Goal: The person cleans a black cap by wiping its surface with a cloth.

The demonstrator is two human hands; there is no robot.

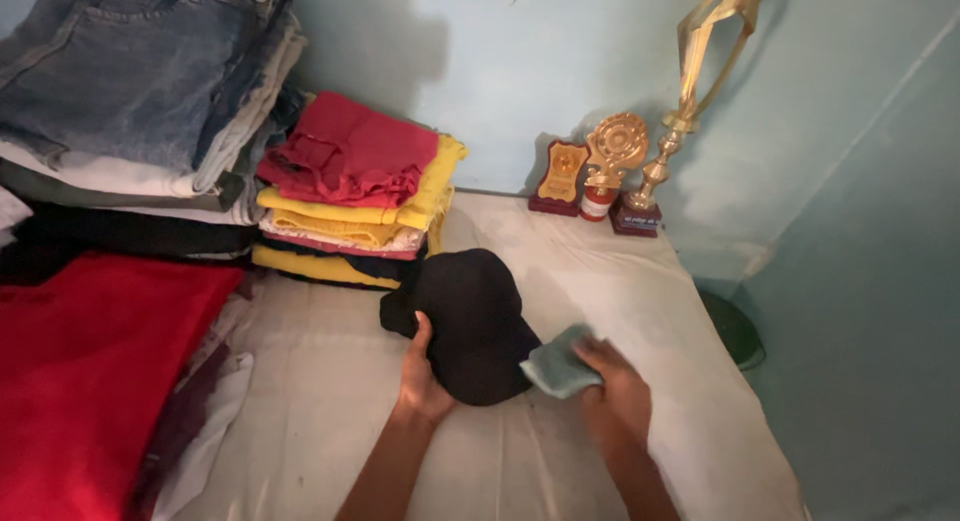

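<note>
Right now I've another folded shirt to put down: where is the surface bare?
Bare sheet lies left of the left hand, up to the red cloth. Another patch runs from the black cap to the trophies. The left side is crowded with folded stacks.

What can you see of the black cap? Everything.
The black cap is a soft, matte, fabric-looking cap with a rounded crown and no visible markings. It lies flat on the pale sheet, just in front of the stack of folded clothes. The left hand grips its near edge; the right hand presses a grey-green cloth against its right side.
</note>
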